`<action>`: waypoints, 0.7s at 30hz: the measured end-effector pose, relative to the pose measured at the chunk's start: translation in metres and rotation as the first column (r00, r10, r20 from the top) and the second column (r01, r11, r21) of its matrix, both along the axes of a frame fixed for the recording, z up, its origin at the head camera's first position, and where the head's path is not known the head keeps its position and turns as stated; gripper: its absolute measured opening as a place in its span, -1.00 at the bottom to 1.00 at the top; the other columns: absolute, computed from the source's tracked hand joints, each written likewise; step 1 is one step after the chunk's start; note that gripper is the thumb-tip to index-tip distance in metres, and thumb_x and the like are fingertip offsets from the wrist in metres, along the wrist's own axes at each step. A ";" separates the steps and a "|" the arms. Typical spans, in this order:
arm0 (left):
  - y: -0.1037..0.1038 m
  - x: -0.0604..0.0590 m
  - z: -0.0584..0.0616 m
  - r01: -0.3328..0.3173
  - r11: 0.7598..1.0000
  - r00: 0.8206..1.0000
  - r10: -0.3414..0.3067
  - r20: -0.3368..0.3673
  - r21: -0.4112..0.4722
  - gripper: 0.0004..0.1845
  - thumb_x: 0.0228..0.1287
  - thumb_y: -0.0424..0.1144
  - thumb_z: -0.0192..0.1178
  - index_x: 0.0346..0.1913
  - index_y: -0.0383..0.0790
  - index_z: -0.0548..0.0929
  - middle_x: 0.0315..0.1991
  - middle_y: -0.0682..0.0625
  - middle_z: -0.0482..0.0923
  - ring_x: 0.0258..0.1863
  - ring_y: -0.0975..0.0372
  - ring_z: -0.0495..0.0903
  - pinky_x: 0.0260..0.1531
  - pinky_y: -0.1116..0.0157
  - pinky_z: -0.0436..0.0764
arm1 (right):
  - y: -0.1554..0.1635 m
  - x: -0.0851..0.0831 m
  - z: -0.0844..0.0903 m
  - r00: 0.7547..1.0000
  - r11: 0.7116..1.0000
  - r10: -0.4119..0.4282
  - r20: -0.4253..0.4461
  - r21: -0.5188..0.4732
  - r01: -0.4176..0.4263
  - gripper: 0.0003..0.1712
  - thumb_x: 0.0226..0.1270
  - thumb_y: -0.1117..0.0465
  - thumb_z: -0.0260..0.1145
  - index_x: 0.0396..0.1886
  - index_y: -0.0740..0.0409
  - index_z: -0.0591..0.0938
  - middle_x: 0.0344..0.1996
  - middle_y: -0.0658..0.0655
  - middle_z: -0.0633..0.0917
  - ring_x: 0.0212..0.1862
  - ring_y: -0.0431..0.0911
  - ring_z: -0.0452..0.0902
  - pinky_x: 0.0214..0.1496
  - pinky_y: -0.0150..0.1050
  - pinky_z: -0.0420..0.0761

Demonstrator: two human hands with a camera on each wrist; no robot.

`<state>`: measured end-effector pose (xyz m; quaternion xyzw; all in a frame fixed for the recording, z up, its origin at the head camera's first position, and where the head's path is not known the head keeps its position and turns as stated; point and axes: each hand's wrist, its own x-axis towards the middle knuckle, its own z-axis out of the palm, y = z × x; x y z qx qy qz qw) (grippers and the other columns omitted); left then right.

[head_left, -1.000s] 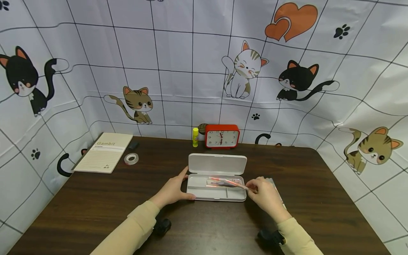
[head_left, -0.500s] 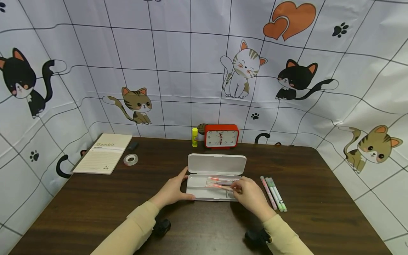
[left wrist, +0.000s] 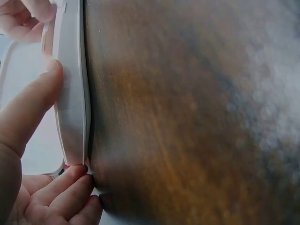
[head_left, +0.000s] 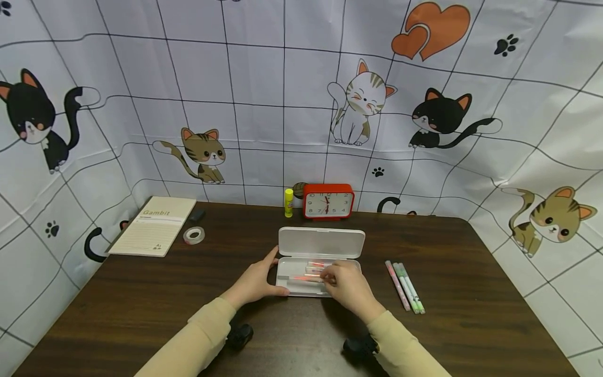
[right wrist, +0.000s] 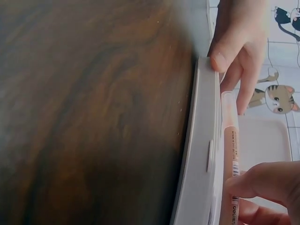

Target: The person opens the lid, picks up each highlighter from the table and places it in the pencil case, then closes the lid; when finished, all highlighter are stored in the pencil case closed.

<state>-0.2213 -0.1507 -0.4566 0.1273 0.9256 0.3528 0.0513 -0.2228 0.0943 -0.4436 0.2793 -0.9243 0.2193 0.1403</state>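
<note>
A white pencil case (head_left: 322, 242) lies on the table with its lid raised. My left hand (head_left: 254, 280) holds its left end, the thumb (left wrist: 40, 96) on the front rim and the fingers round the short side. Over the case's front part, my right hand (head_left: 349, 287) pinches an orange pen (right wrist: 230, 145) between thumb and fingers. The pen lies roughly along the case's length, its clear cap toward my left hand. Behind it, other orange-tinted pens (head_left: 316, 265) sit in the back part of the case, partly covered by my right hand.
Right of the case lie a pink pen (head_left: 398, 285) and two green ones (head_left: 411, 288). A red clock (head_left: 328, 202) and yellow glue stick (head_left: 289, 203) stand behind it. At the left are a tape roll (head_left: 193, 235), a small dark block (head_left: 197, 215) and a notebook (head_left: 151, 228).
My right hand has carried the orange pen leftward from the case's right end to over its front part, uncovering the pens on the right. My left hand stays on the case.
</note>
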 end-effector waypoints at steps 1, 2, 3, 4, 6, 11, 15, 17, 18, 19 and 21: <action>0.000 0.000 0.000 0.003 1.000 1.000 -0.003 -0.002 0.002 0.21 -0.12 0.06 0.50 0.47 -0.35 -0.01 0.24 -0.27 0.42 0.25 -0.13 0.37 0.21 -0.08 0.33 | -0.002 0.000 0.000 1.000 1.000 0.008 -0.004 -0.005 -0.008 -0.87 -0.04 0.34 0.47 -0.49 0.05 0.71 -0.52 -0.08 0.59 -0.46 -0.25 0.47 -0.42 -0.39 0.49; -0.001 0.001 0.001 0.011 1.000 1.000 -0.011 -0.014 -0.008 0.21 -0.12 0.09 0.49 0.47 -0.38 -0.01 0.23 -0.27 0.43 0.24 -0.14 0.38 0.19 -0.09 0.35 | -0.004 -0.001 0.000 1.000 1.000 0.012 -0.005 -0.005 -0.012 -0.87 -0.03 0.34 0.47 -0.49 0.04 0.71 -0.51 -0.08 0.59 -0.46 -0.26 0.46 -0.41 -0.39 0.48; -0.001 0.001 0.001 0.014 1.000 1.000 -0.014 -0.016 -0.007 0.21 -0.11 0.10 0.48 0.46 -0.38 -0.01 0.23 -0.28 0.43 0.23 -0.14 0.38 0.19 -0.09 0.35 | -0.005 -0.001 0.000 1.000 1.000 0.016 -0.007 -0.005 -0.016 -0.87 -0.03 0.34 0.47 -0.49 0.04 0.71 -0.50 -0.08 0.59 -0.46 -0.26 0.47 -0.41 -0.39 0.49; -0.001 0.001 0.001 0.015 1.000 1.000 -0.015 -0.015 -0.006 0.21 -0.11 0.10 0.48 0.46 -0.38 -0.01 0.23 -0.28 0.43 0.23 -0.15 0.38 0.18 -0.10 0.35 | -0.006 -0.001 0.000 1.000 1.000 0.020 0.000 -0.008 -0.020 -0.87 -0.02 0.34 0.47 -0.49 0.04 0.71 -0.50 -0.09 0.59 -0.45 -0.26 0.46 -0.40 -0.39 0.49; -0.002 0.001 0.001 0.013 1.000 1.000 -0.014 -0.009 -0.006 0.21 -0.10 0.11 0.48 0.46 -0.38 -0.01 0.23 -0.28 0.43 0.24 -0.14 0.38 0.19 -0.09 0.35 | -0.008 -0.001 0.000 0.999 1.000 0.029 0.014 -0.009 -0.029 -0.87 -0.01 0.34 0.46 -0.47 0.04 0.71 -0.49 -0.09 0.58 -0.45 -0.26 0.45 -0.40 -0.38 0.48; -0.001 -0.002 -0.001 -0.008 1.000 1.000 0.008 0.021 -0.010 0.21 -0.11 0.07 0.49 0.48 -0.33 -0.02 0.26 -0.24 0.41 0.26 -0.12 0.36 0.21 -0.08 0.33 | -0.007 0.001 0.001 0.998 0.999 0.025 0.049 -0.022 -0.024 -0.86 0.01 0.35 0.45 -0.40 0.07 0.71 -0.44 -0.06 0.60 -0.40 -0.20 0.49 -0.34 -0.30 0.53; -0.001 -0.004 -0.003 -0.023 0.999 0.999 0.024 0.030 -0.022 0.21 -0.11 0.07 0.50 0.49 -0.29 -0.03 0.27 -0.21 0.41 0.28 -0.10 0.35 0.23 -0.06 0.32 | -0.001 0.002 0.003 0.997 1.000 -0.003 0.071 -0.029 0.005 -0.85 0.03 0.36 0.44 -0.37 0.09 0.71 -0.38 -0.03 0.64 -0.33 -0.15 0.56 -0.29 -0.24 0.57; -0.001 -0.004 -0.003 -0.024 0.999 0.999 0.025 0.031 -0.022 0.21 -0.11 0.06 0.50 0.49 -0.29 -0.03 0.27 -0.20 0.41 0.28 -0.09 0.35 0.23 -0.06 0.32 | 0.002 0.002 0.003 0.997 0.999 -0.023 0.079 -0.028 0.025 -0.86 0.04 0.35 0.43 -0.37 0.08 0.72 -0.38 -0.03 0.64 -0.32 -0.15 0.56 -0.28 -0.23 0.57; -0.001 -0.004 -0.003 -0.026 0.999 0.999 0.026 0.033 -0.021 0.21 -0.11 0.06 0.50 0.49 -0.28 -0.03 0.27 -0.20 0.41 0.28 -0.09 0.35 0.23 -0.06 0.32 | 0.004 0.002 0.004 0.996 0.999 -0.031 0.082 -0.031 0.034 -0.86 0.04 0.35 0.43 -0.37 0.08 0.72 -0.39 -0.03 0.64 -0.32 -0.15 0.55 -0.28 -0.22 0.56; -0.001 -0.004 -0.003 -0.025 1.000 0.999 0.025 0.034 -0.019 0.21 -0.11 0.06 0.50 0.49 -0.28 -0.03 0.27 -0.21 0.41 0.28 -0.09 0.35 0.23 -0.06 0.32 | 0.006 0.002 0.004 0.996 0.998 -0.038 0.087 -0.037 0.041 -0.86 0.04 0.35 0.43 -0.37 0.06 0.72 -0.40 -0.04 0.63 -0.32 -0.15 0.54 -0.27 -0.21 0.56; -0.001 -0.003 -0.002 -0.024 1.000 0.999 0.024 0.036 -0.015 0.21 -0.11 0.05 0.50 0.49 -0.28 -0.04 0.27 -0.21 0.40 0.28 -0.09 0.34 0.23 -0.07 0.32 | 0.010 0.002 0.004 0.995 0.997 -0.053 0.090 -0.044 0.057 -0.86 0.05 0.33 0.43 -0.36 0.05 0.72 -0.40 -0.05 0.63 -0.32 -0.16 0.53 -0.27 -0.21 0.55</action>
